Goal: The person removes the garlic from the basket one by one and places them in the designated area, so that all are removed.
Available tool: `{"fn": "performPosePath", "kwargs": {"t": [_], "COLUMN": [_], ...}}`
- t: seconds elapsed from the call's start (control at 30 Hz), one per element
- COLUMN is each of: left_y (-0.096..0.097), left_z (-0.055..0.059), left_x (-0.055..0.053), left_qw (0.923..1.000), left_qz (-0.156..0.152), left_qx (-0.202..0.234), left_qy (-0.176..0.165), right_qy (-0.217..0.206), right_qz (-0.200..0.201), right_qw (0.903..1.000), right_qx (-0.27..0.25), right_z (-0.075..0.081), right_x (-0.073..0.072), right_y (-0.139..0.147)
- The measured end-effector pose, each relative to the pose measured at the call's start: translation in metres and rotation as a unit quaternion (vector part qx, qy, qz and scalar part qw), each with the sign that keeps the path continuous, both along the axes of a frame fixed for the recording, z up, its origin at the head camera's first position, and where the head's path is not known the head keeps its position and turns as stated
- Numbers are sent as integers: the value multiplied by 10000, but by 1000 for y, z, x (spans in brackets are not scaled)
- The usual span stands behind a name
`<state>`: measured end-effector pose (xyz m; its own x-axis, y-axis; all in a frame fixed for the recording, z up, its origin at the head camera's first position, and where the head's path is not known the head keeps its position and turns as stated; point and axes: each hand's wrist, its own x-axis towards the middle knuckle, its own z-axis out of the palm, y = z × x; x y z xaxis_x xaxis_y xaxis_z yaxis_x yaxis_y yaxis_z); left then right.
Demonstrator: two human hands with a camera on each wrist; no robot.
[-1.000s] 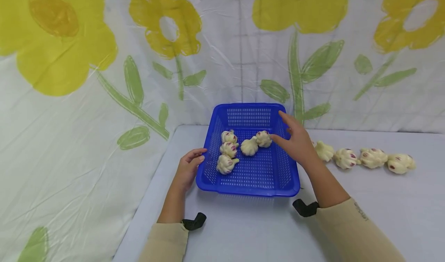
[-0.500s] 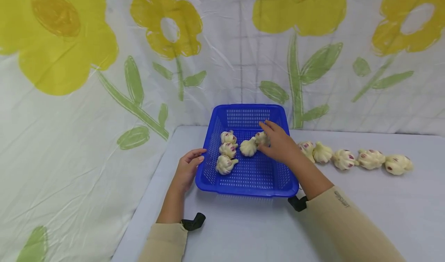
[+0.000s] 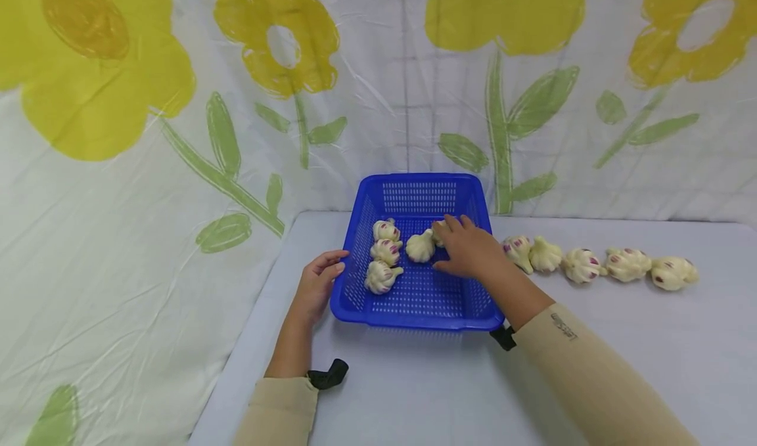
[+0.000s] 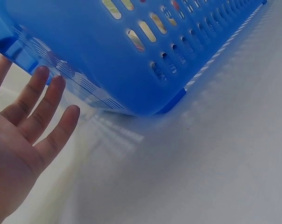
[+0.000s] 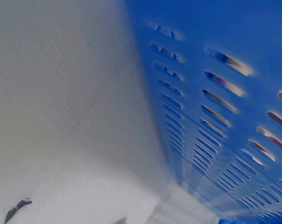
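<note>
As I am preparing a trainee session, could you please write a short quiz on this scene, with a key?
1. True or false: the left hand is at the outside of the blue basket.
2. How many garlic bulbs are visible in the row on the table, outside the basket?
3. Choose one: the right hand is
A) flat on the table
B) over the basket's interior
C) underneath the basket

Key:
1. True.
2. Five.
3. B.
</note>
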<state>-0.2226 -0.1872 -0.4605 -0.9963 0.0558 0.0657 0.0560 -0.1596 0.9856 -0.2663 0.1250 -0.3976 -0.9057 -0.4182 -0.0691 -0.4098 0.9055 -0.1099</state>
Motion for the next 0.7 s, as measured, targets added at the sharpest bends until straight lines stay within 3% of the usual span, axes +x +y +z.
{"fn": "performPosePath", "kwargs": {"t": [0.4, 0.7], "left_y": [2, 0], "left_z": [1, -1], "left_x": [-1, -1], "left_qw": [10000, 10000], "left_qz": [-1, -14], "left_qx": [-16, 24], "left_qy": [29, 2], "right_qy": [-67, 367], "right_qz": [-30, 79], "right_qw": [9995, 9989], "right_qx": [307, 283], "right_z": [0, -3], "right_x": [2, -2], "right_y": [-2, -2]}}
